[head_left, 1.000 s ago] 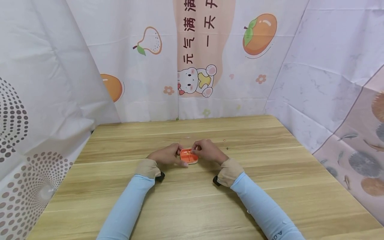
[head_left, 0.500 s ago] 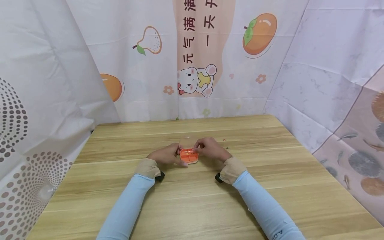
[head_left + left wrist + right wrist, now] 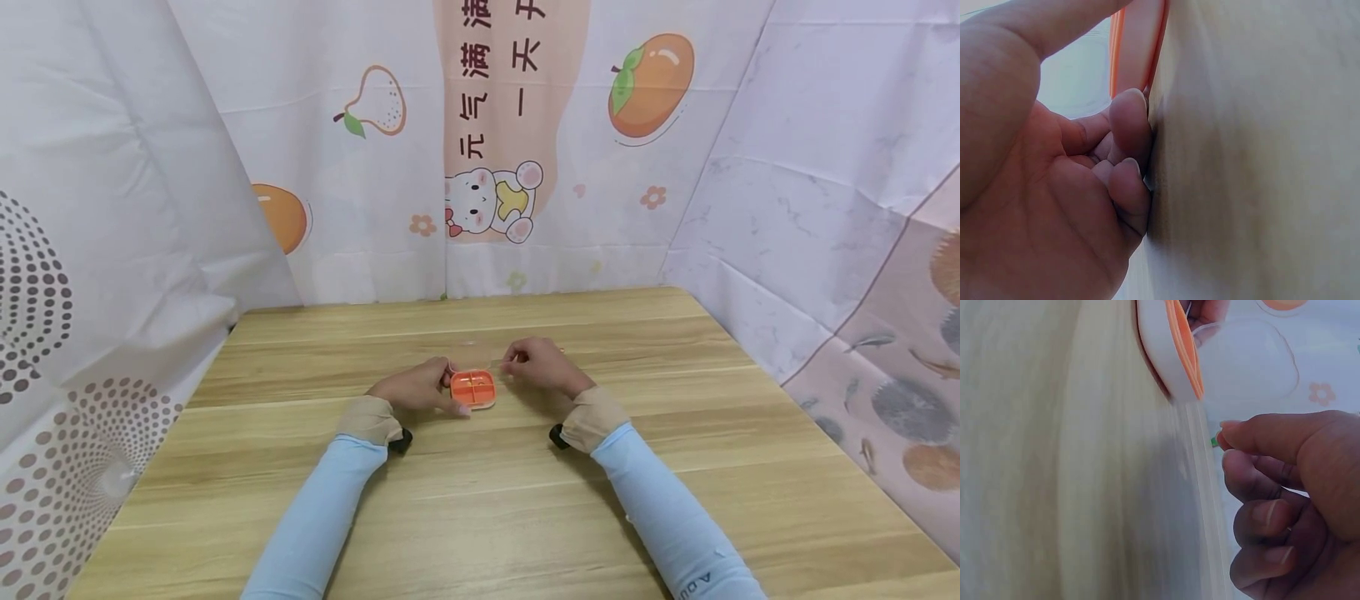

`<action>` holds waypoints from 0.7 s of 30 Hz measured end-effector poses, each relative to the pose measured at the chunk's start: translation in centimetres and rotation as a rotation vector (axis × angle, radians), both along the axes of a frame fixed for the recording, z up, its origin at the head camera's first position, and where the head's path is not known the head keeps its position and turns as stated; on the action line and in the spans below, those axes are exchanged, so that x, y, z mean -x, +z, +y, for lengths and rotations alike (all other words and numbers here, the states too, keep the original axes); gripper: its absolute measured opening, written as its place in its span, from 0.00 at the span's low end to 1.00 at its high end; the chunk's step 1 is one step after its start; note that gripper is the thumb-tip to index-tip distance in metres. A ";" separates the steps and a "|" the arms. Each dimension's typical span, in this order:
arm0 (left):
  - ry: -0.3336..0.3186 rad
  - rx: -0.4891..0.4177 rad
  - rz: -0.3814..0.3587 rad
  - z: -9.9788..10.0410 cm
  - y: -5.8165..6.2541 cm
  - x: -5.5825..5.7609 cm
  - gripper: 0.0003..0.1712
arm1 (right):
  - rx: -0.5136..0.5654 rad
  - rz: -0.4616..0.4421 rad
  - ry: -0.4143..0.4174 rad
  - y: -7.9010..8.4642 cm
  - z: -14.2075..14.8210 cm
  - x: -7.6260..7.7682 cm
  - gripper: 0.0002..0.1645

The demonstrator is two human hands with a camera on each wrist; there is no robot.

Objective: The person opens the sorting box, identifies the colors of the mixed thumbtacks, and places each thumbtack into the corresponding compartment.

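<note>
A small pill box (image 3: 473, 389) with an orange inside and white outer walls sits on the table, its clear lid (image 3: 471, 357) raised at the back. Thin dividers split it into several compartments, and tiny pieces too small to identify lie in the rear ones. My left hand (image 3: 416, 389) holds the box by its left side, thumb at the front and fingers behind. Just right of the box, my right hand (image 3: 546, 367) hovers with loosely bent fingers. In the right wrist view, its thumb and index fingertip (image 3: 1230, 457) come close together, with no held object clearly visible.
A tiny orange piece (image 3: 562, 350) lies on the wooden table (image 3: 480, 500) behind the right hand. Printed curtains (image 3: 360, 192) rise at the table's back edge and on both sides.
My right hand has moved from over the box's right rear compartment to the right, apart from the box. The small dark piece on the table is now hidden by it. The left hand stays put.
</note>
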State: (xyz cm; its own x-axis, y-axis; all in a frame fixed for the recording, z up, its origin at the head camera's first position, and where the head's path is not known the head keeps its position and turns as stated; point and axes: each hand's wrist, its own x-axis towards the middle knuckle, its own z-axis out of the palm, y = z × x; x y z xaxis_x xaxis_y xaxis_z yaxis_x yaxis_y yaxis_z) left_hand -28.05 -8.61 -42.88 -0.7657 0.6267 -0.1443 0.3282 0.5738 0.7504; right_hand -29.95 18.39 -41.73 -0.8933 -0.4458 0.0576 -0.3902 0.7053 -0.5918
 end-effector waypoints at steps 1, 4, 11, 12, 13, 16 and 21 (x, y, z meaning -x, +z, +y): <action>0.001 0.003 0.002 0.0 0.0 0.0 0.41 | 0.003 -0.003 -0.003 0.0 0.2 0.0 0.06; 0.002 0.008 0.003 0.0 0.0 0.0 0.40 | 0.004 -0.003 -0.012 0.2 0.6 0.1 0.07; -0.003 -0.006 -0.004 0.1 0.2 -0.1 0.39 | -0.006 -0.013 -0.044 0.6 1.7 0.3 0.07; -0.002 -0.005 -0.003 0.1 0.2 -0.1 0.39 | -0.006 -0.016 -0.049 0.6 1.9 0.3 0.07; -0.001 -0.004 -0.002 0.1 0.2 -0.1 0.39 | -0.005 -0.019 -0.052 0.6 2.1 0.4 0.07; 0.004 0.000 -0.003 0.1 0.2 -0.1 0.39 | 0.004 -0.028 -0.063 0.6 2.6 0.5 0.07; 0.000 -0.008 -0.012 0.1 0.2 -0.2 0.40 | 0.010 -0.031 -0.065 0.8 3.2 0.5 0.07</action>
